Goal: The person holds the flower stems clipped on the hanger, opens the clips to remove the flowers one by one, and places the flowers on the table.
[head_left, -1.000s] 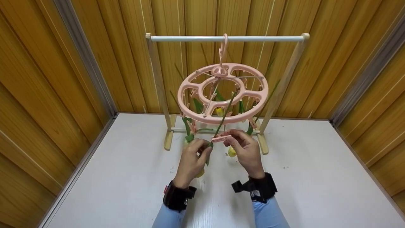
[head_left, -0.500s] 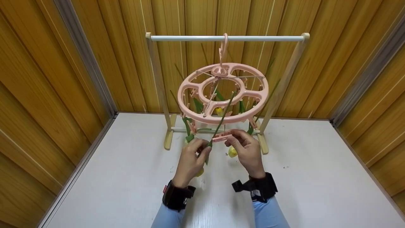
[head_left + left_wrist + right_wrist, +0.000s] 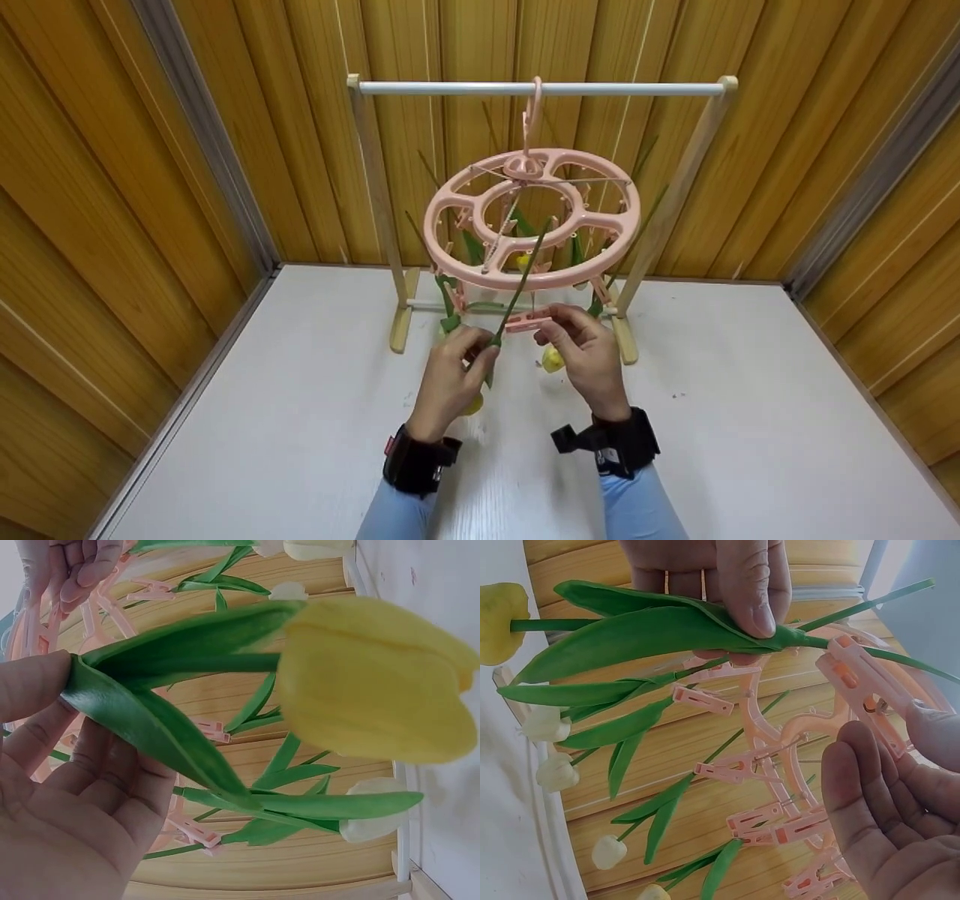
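So a yellow tulip with long green leaves point(image 3: 330, 675) is held head-down over the white worktop point(image 3: 712, 420), its stem point(image 3: 517, 296) pinched by the left hand point(image 3: 450, 375). A pink plastic clothespin point(image 3: 885, 690) is pinched by the right hand point(image 3: 592, 364), pretty much right beside the stem, below the pink plastic ring-shaped hanger point(image 3: 604, 220).

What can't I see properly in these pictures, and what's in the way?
Head view: much of the held tulip's yellow bloom, behind the left hand's grip.
Head view: the pink clip's handle end, behind the right hand's grip.
Right wrist view: the bloom's tip, cut off by the left edge.
Head view: the table's dark specks, too small to identify.
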{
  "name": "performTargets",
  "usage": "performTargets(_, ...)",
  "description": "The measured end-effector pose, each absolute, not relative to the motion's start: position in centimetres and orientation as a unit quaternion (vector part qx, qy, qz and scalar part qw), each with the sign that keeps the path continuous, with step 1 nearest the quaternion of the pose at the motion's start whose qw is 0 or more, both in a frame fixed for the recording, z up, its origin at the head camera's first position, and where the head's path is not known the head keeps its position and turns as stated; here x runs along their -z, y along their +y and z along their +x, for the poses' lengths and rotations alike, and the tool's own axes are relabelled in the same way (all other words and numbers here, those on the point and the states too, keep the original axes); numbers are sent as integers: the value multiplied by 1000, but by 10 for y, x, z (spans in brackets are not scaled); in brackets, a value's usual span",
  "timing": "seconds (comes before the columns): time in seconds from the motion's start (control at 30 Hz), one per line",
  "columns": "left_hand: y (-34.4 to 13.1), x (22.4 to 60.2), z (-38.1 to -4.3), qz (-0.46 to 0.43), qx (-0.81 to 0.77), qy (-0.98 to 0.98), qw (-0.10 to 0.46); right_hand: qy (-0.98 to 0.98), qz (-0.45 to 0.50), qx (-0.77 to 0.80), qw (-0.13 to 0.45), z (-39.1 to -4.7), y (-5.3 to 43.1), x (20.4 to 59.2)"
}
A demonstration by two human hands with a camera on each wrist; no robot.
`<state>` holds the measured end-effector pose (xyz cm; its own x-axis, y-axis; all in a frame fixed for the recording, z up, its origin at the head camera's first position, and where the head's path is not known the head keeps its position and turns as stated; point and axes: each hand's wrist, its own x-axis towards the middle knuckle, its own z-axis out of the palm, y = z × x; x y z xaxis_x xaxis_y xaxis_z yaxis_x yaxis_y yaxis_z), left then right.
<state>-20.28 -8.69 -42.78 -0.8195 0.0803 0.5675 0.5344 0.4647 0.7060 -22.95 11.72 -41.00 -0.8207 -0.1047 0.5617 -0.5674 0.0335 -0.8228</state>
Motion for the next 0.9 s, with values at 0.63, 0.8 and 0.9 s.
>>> performTargets(0.63,-93,424,-199,-196,468,-824,251,-701,252,-642,182,-232,116,412)
performTargets(0.8,-96,425,-196,-203,469,-822,250,-703,253,-641,176,-232,116,412)
performTargets(0.9,-98,427,-195,-207,473,-819,249,-704,254,-641,171,-232,116,412)
